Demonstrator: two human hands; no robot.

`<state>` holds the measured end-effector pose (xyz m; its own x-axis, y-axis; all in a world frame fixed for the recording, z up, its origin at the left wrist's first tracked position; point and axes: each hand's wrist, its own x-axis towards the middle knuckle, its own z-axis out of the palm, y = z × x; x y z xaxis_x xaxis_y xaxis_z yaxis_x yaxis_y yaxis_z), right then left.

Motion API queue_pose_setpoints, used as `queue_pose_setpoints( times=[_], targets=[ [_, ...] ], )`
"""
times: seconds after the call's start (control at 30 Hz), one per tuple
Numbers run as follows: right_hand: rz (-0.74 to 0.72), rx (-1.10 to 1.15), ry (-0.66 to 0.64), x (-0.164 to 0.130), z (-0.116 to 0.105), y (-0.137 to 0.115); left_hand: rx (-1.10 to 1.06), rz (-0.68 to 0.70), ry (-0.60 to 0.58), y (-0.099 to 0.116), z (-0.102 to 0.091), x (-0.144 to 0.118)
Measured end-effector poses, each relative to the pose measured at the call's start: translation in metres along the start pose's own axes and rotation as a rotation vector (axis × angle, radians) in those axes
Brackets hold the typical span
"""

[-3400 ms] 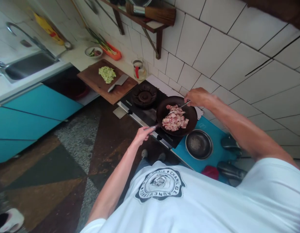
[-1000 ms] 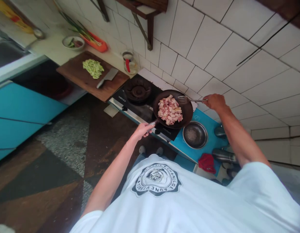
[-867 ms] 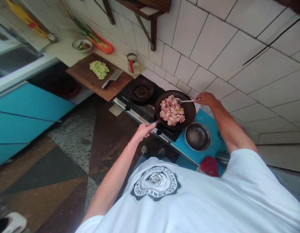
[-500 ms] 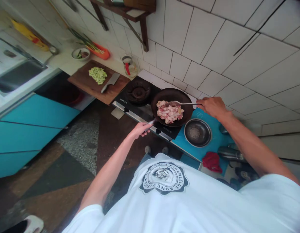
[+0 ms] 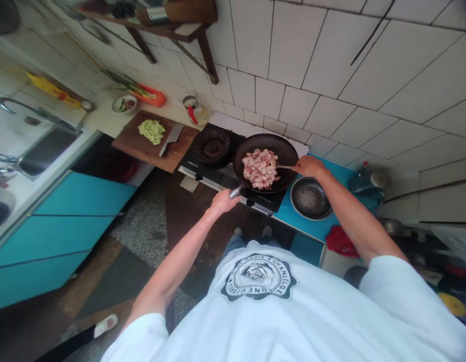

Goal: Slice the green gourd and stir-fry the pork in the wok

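We are steadying the pan [image 5: 286,149] near the frame's centre, our left grip [image 5: 224,202] clasping its handle [image 5: 236,191], our right grip [image 5: 308,166] holding the utensil [image 5: 286,167]; we should be sliding it low beneath the chopped meat [image 5: 260,169] inside.

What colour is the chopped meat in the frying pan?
Mostly pale pink with whitish patches; the chopped meat shows best in the head view.

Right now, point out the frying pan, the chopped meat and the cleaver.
Frying pan [image 5: 287,149], head view: bare inner surface.
Chopped meat [image 5: 260,170], head view: middle of the pile.
Cleaver [image 5: 174,134], head view: the blade.
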<state>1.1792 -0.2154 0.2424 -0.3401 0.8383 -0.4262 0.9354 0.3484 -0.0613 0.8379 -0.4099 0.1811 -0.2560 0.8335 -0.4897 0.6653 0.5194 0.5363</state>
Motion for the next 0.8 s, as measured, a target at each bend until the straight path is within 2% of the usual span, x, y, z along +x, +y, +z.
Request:
queue_pose_setpoints(
  times=[0.07,0.13,0.23,0.3,0.37,0.47,0.53,0.57,0.63,0.73,0.8],
  targets=[
    [0.106,0.089,-0.002,-0.018,0.014,-0.016,0.050,0.046,0.023,-0.002,0.002,-0.002],
    [0.161,0.088,0.090,-0.045,0.019,-0.031,0.081,0.088,0.011,-0.006,0.003,-0.003],
    [0.206,0.004,0.231,-0.088,0.014,-0.052,0.078,0.166,-0.013,-0.014,0.003,0.000],
    [0.239,-0.065,0.269,-0.115,0.003,-0.067,-0.012,0.181,-0.083,-0.019,0.002,0.004],
    [0.280,-0.133,0.269,-0.139,-0.010,-0.084,-0.199,0.120,-0.217,-0.022,-0.001,0.011],
    [0.324,-0.196,0.242,-0.172,-0.025,-0.119,-0.503,-0.006,-0.537,-0.024,-0.007,0.023],
    [0.338,-0.202,0.197,-0.188,-0.026,-0.149,-0.598,-0.050,-0.723,-0.026,-0.010,0.032],
    [0.344,-0.196,0.161,-0.193,-0.022,-0.166,-0.620,-0.059,-0.777,-0.027,-0.010,0.035],
    [0.360,-0.174,0.084,-0.189,-0.010,-0.201,-0.647,-0.062,-0.806,-0.030,-0.009,0.039],
    [0.415,-0.137,0.050,-0.155,0.016,-0.242,-0.681,-0.039,-0.779,-0.035,-0.002,0.041],
    [0.477,-0.117,0.078,-0.126,0.029,-0.254,-0.689,-0.029,-0.755,-0.035,0.002,0.040]
  ],
)
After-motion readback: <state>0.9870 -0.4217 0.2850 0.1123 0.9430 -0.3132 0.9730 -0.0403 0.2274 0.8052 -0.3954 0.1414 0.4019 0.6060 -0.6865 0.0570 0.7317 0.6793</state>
